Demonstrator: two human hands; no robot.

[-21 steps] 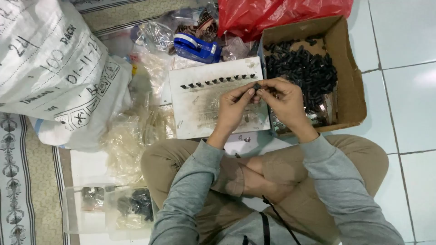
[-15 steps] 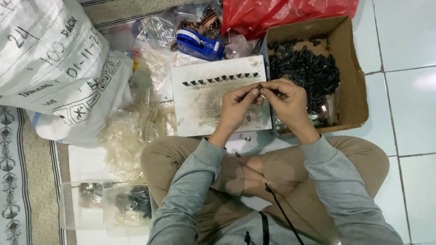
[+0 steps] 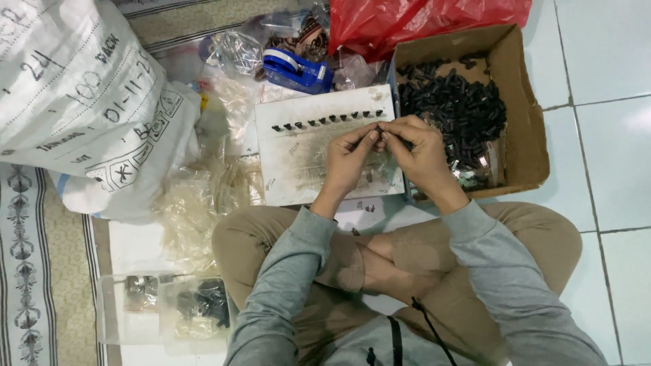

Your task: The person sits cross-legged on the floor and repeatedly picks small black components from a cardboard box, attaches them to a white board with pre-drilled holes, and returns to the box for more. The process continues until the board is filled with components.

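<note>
Roughly nine black pieces (image 3: 325, 121) on white board (image 3: 298, 169); two hands (image 3: 385, 152) pinching one.

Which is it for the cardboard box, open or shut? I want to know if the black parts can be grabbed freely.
Open. The cardboard box has no lid over it, and its heap of small black parts lies exposed.

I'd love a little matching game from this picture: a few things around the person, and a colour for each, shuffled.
Things:
1. tape dispenser
2. plastic bag at the top
3. open box of small dark parts
4. board under the hands

Colours:
A. brown cardboard
B. white
C. blue
D. red

Pairs: 1-C, 2-D, 3-A, 4-B.
</note>
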